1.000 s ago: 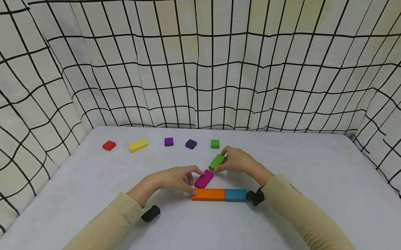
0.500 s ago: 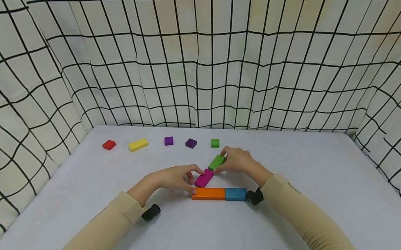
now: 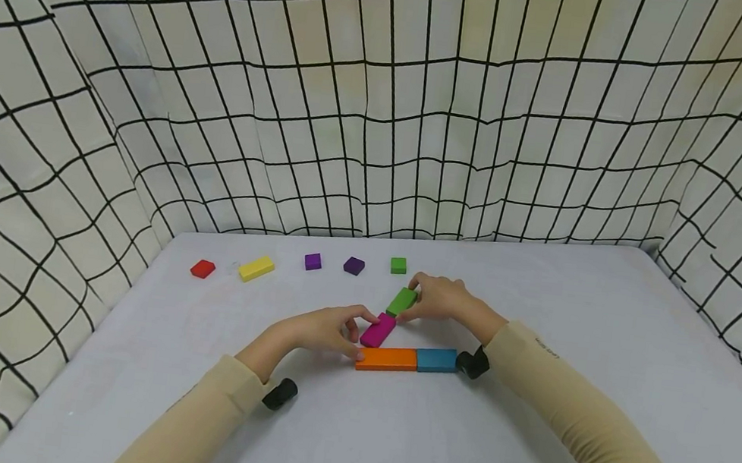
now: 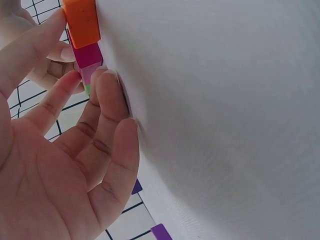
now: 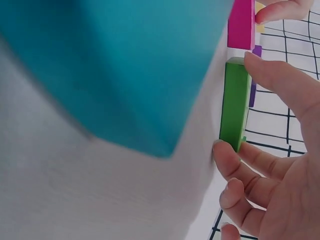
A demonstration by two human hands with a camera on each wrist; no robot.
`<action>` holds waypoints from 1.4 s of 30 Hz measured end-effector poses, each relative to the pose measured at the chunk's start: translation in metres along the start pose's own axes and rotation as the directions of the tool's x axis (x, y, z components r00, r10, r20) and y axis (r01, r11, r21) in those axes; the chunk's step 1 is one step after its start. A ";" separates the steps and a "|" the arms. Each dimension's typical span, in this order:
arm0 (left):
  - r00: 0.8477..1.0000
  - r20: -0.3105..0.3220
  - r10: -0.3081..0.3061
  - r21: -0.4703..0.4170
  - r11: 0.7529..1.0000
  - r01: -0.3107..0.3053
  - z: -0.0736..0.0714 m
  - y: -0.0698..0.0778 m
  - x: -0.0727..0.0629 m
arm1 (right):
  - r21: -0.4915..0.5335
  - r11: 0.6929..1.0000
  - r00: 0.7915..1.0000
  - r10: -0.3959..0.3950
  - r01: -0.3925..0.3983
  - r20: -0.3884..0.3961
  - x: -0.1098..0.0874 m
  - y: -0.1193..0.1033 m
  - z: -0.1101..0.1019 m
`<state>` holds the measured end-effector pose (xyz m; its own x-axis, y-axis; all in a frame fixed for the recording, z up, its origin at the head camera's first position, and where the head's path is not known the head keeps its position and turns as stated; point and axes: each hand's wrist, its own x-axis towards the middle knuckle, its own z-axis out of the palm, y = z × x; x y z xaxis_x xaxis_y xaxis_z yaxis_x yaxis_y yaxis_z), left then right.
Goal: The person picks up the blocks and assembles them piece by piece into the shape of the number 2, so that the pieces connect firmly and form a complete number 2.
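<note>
The right hand (image 3: 440,298) is pinching a green oblong block (image 3: 401,301) endwise. The loose left hand (image 3: 321,329) is touching a magenta oblong (image 3: 378,332).

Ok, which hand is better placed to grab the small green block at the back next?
Likely the right hand: it's nearer the small green block, though it pinches the longer green block. The left hand is farther away, touching the pink block and orange block.

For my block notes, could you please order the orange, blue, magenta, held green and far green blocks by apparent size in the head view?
1. Orange block
2. Blue block
3. Magenta block and held green block: close in size; differing nearness to the camera leaves their order unsure
4. Far green block
</note>
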<state>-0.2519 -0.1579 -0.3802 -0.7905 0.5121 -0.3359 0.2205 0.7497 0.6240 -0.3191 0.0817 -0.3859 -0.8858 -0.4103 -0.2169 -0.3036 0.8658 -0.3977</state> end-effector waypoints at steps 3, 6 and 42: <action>1.000 -0.002 -0.004 0.000 1.000 0.004 0.000 0.000 0.000 | 0.020 1.000 1.000 -0.002 0.002 0.012 -0.001 0.001 -0.002; 1.000 -0.001 -0.007 -0.004 1.000 0.007 0.000 -0.001 0.000 | 0.037 0.999 1.000 -0.008 0.008 0.020 -0.002 0.002 -0.003; 1.000 0.001 -0.005 -0.019 1.000 0.005 -0.001 0.002 -0.001 | 0.029 0.999 0.999 -0.045 0.044 0.021 -0.003 0.000 -0.002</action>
<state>-0.2513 -0.1574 -0.3784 -0.7909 0.5087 -0.3401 0.2057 0.7445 0.6352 -0.3165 0.0832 -0.3836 -0.8638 -0.4547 -0.2170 -0.3325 0.8381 -0.4324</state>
